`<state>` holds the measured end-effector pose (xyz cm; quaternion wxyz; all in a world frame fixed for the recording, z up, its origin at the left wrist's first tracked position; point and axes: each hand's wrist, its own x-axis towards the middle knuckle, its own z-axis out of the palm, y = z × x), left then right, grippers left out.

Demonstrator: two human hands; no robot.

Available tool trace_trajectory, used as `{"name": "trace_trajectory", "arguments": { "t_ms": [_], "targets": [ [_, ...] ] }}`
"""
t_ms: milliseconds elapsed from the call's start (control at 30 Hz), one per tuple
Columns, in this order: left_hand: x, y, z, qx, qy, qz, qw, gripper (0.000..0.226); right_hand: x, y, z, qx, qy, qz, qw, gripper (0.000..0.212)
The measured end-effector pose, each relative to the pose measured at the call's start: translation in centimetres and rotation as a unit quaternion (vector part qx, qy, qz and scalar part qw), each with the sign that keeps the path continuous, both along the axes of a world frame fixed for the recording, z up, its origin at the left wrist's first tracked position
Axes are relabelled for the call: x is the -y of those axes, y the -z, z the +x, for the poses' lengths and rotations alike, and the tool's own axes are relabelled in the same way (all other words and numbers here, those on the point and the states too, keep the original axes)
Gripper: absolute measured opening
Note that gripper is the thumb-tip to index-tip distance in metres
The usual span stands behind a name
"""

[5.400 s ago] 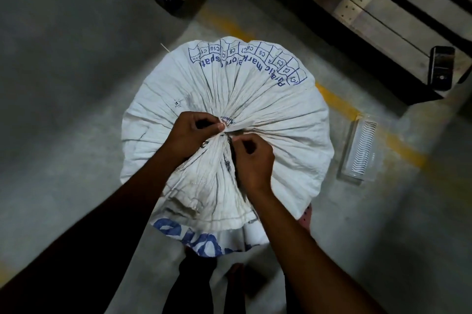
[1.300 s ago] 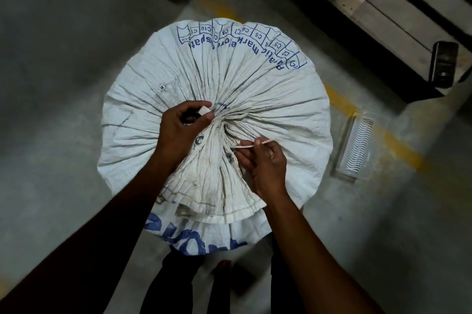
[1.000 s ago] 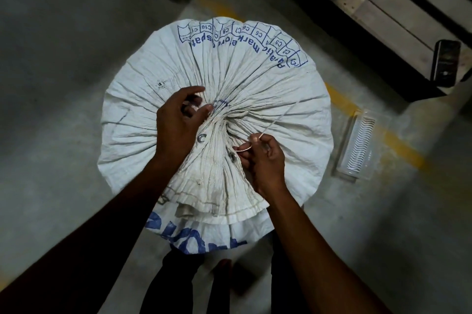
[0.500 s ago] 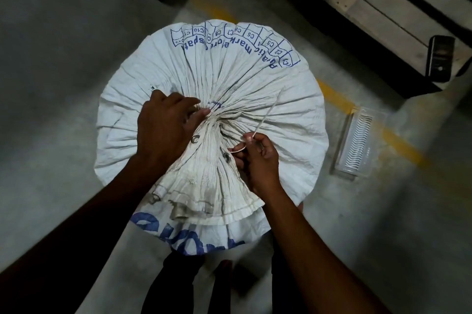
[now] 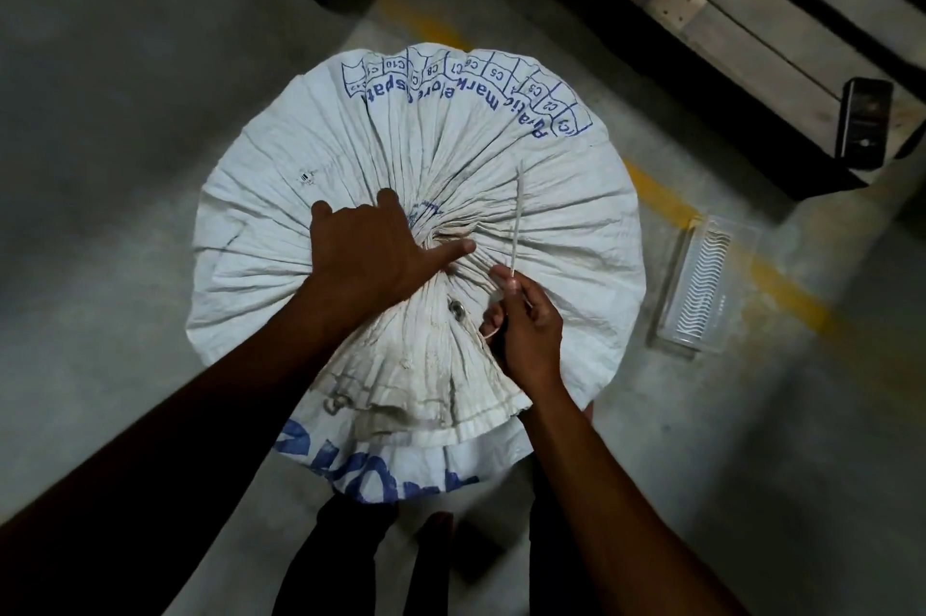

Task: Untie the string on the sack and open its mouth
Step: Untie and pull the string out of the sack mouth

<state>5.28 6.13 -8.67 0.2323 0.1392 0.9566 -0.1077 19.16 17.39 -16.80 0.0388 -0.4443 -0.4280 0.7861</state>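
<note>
The sack (image 5: 416,224) stands on the floor (image 5: 125,139), its mouth gathered into a tight pucker at the centre. The left hand (image 5: 371,254), which was pinching the pleats a moment ago, now lies flat, fingers (image 5: 453,248) spread across the gather. The right hand (image 5: 526,319) has its fingers clamped on the string (image 5: 515,214), whose free end now points straight up, not slanting. I'd say the knot is loosening, but the mouth remains closed.
</note>
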Motion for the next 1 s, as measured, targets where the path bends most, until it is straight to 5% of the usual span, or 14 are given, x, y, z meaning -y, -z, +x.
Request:
{"name": "trace_trajectory", "arguments": {
  "t_ms": [167, 433, 767, 900, 1000],
  "targets": [
    [-1.1, -0.5, -0.6, 0.047, 0.026, -0.049, 0.997, 0.124, -0.3, -0.7, 0.4, 0.037, 0.016, 0.027, 0.999, 0.025],
    [-0.6, -0.4, -0.9, 0.054, 0.045, -0.032, 0.997, 0.101, -0.7, 0.1, 0.6, 0.099, 0.038, 0.087, 0.991, 0.025],
    [0.8, -1.0, 0.6, 0.064, -0.034, 0.084, 0.994, 0.074, -3.3, -0.4, -1.3, 0.109, 0.049, 0.205, 0.971, 0.032],
    [0.2, -0.9, 0.5, 0.08, -0.048, 0.107, 0.99, 0.081, -3.7, -0.4, -1.7, 0.101, 0.054, 0.229, 0.967, 0.025],
    [-0.2, 0.0, 1.1, 0.087, -0.105, 0.088, 0.987, 0.107, -2.4, -1.2, -2.1, 0.067, 0.025, 0.237, 0.969, 0.023]
  ]
}}
